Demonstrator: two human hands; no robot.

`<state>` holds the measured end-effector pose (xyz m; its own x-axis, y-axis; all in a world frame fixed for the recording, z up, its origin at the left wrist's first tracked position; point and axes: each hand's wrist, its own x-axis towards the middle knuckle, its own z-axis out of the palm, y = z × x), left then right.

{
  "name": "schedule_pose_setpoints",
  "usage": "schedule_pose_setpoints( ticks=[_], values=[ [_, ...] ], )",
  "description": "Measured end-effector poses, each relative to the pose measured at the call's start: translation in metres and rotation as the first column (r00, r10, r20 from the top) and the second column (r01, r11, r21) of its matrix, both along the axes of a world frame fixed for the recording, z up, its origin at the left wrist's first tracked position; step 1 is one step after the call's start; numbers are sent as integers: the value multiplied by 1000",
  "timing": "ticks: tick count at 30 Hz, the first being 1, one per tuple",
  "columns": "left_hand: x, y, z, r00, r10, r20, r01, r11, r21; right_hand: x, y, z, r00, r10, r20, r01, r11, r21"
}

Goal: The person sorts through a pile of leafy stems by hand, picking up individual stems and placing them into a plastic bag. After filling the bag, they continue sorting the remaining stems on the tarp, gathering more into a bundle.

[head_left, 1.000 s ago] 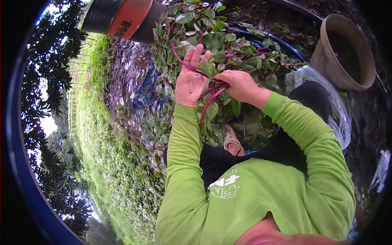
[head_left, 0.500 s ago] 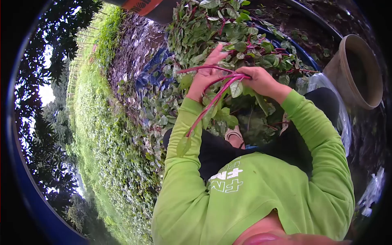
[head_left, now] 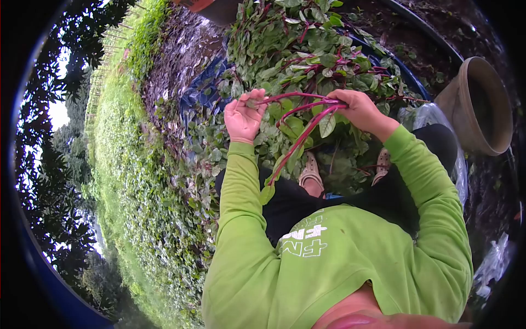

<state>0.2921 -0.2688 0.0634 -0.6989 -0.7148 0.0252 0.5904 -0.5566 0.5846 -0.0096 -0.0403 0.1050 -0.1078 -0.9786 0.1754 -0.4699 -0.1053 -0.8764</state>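
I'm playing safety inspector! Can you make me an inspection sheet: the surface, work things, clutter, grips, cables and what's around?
Surface: a crumpled blue plastic sheet, partly covered by a heap of green leafy cuttings.
Job's things: long magenta stems with green leaves.
Clutter: crumpled clear plastic at lower right; a tan round bucket.
Grips: right hand closed on the stems; left hand palm up, fingers half curled, touching a stem or not, I can't tell.
Cables: nothing seen for certain; one long dark hose-like strip.
Surroundings: bright green plants and dark leafy trees.
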Motion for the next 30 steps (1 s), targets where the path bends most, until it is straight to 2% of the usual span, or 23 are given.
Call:
schedule_pose_setpoints(
  ticks=[2, 3, 5, 7, 10, 13, 14, 17, 18, 20, 21, 22, 23, 24, 26, 28, 29, 30],
  values=[
    [-21, 40, 56, 997, -69, 21, 68, 998, 9, 4, -2, -5, 1000, 2, 7, -2, 1000, -12],
    [-26, 46, 59, 991, -122, 45, 127, 983, -133, 7, -3, -8, 1000, -3, 17, 4, 1000, -19],
    [-36, 57, 61, 968, -220, 118, 249, 881, -403, 12, -7, -9, 1000, -6, 26, 7, 1000, -7],
    [-42, 66, 64, 962, -194, 192, 254, 896, -365, 17, -8, -7, 1000, -3, 20, 3, 999, 32],
    [-46, 63, 59, 934, -165, 318, 258, 926, -275, 16, -8, -12, 981, -42, -189, 30, 997, -65],
    [-37, 54, 74, 723, -116, 681, 422, 855, -303, 6, -4, -15, 931, -111, -348, 70, 989, -129],
    [-30, 50, 75, 642, -134, 754, 491, 828, -271, 3, -5, -21, 914, -128, -386, 58, 980, -188],
    [-5, 51, 88, 457, -227, 860, 692, 697, -185, 0, -2, -16, 872, -69, -484, -12, 987, -162],
    [8, 50, 93, 416, -222, 882, 698, 700, -153, -2, -2, -17, 870, -105, -481, 12, 981, -192],
    [52, 28, 88, 399, -191, 897, 605, 790, -101, -12, -2, -18, 867, -150, -474, 40, 972, -233],
    [80, 13, 85, 333, -2, 943, 483, 859, -169, -14, -1, -16, 861, -165, -480, 52, 969, -240],
    [128, -15, 64, 107, 364, 925, 514, 776, -365, -15, 0, -14, 853, -184, -488, 66, 966, -248],
    [192, -50, 24, -250, 827, 504, 819, 458, -345, -14, 2, -12, 846, -202, -494, 81, 963, -255],
    [151, 19, 73, -670, 742, 20, 742, 670, -34, -10, 3, -11, 838, -210, -504, 93, 965, -246],
    [154, 31, 64, -527, 841, 119, 818, 540, -197, -2, 2, -10, 833, -221, -508, 115, 966, -232],
    [135, 33, 55, -201, 851, 486, 811, 423, -405, 7, 2, -21, 824, -215, -524, 94, 964, -247],
    [103, 32, 50, 115, 707, 698, 732, 414, -541, 12, 2, -24, 817, -174, -550, 64, 975, -213],
    [63, 58, 43, 304, 482, 822, 593, 579, -559, 16, 1, -24, 805, -134, -578, 34, 983, -180]
  ],
)
